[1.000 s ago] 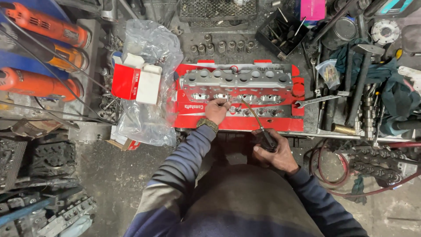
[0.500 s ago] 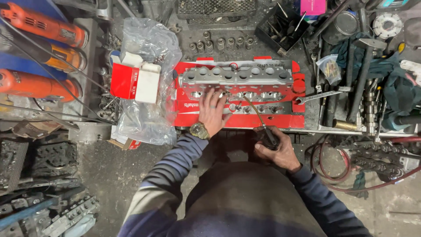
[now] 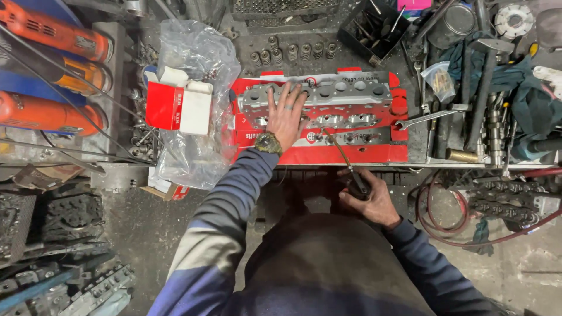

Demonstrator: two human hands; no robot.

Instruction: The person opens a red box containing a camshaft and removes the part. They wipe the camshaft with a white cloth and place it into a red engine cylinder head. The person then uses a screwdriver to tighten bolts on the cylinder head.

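A grey metal cylinder head (image 3: 345, 93) lies on red cardboard (image 3: 351, 153) on the bench. My left hand (image 3: 287, 114) rests flat on its left part, fingers spread, a watch on the wrist. My right hand (image 3: 369, 196) is closed around the dark handle of a long thin tool (image 3: 342, 155), whose shaft slants up to the front row of the cylinder head. The tool's tip touches the head near its middle.
A red and white box (image 3: 178, 105) sits in a clear plastic bag (image 3: 193, 58) to the left. Orange power tools (image 3: 50, 111) lie far left. Valve springs (image 3: 293, 52), a spanner (image 3: 430, 117), a hammer (image 3: 483, 88) and rags crowd the back and right.
My left hand slid up and left over the cylinder head and spread flat. My right hand with the tool stayed near the bench's front edge.
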